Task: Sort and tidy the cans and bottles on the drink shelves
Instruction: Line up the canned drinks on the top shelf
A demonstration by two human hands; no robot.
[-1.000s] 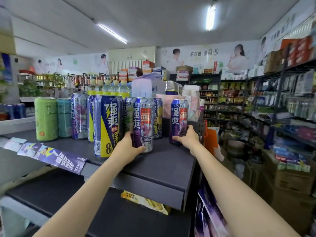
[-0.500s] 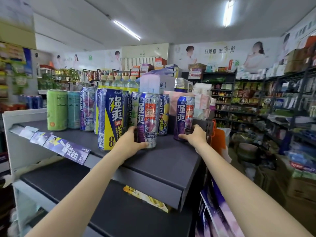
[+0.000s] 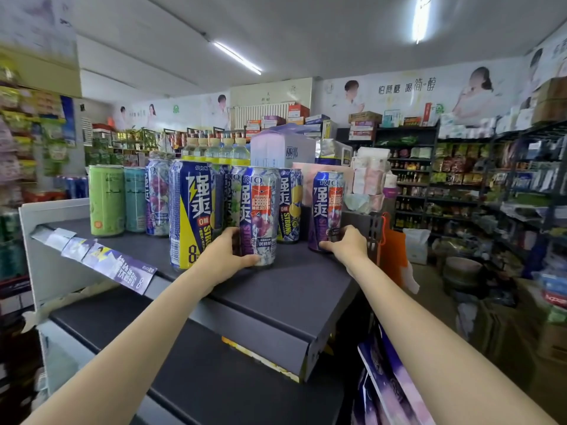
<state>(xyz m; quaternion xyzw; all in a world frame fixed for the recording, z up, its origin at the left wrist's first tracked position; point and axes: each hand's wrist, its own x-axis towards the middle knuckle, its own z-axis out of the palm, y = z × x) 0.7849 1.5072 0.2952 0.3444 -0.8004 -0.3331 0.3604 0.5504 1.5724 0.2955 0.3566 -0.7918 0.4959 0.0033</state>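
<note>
Tall drink cans stand in a cluster on the dark top shelf [image 3: 291, 289]. My left hand [image 3: 227, 253] grips the base of a purple grape can [image 3: 257, 216] at the front of the cluster. Off to the right, my right hand [image 3: 346, 243] holds the bottom of a second purple can [image 3: 326, 207], which stands alone near the shelf's right end. A big blue-and-yellow can [image 3: 191, 213] stands just left of my left hand. A yellow-and-blue can [image 3: 290, 204] sits between the two held cans, further back. Green [image 3: 106, 200] and teal [image 3: 135, 199] cans stand at the far left.
Clear bottles [image 3: 221, 151] and a white carton [image 3: 282, 150] stand behind the cans. A purple price strip [image 3: 113, 265] hangs off the shelf's front left edge. A lower dark shelf [image 3: 214, 378] lies below. Stocked racks line the aisle at right [image 3: 491, 185].
The view has drifted slightly right and down, so the shelf sits a little lower in frame. Both hands stay on the same two purple cans, which stand where they were.
</note>
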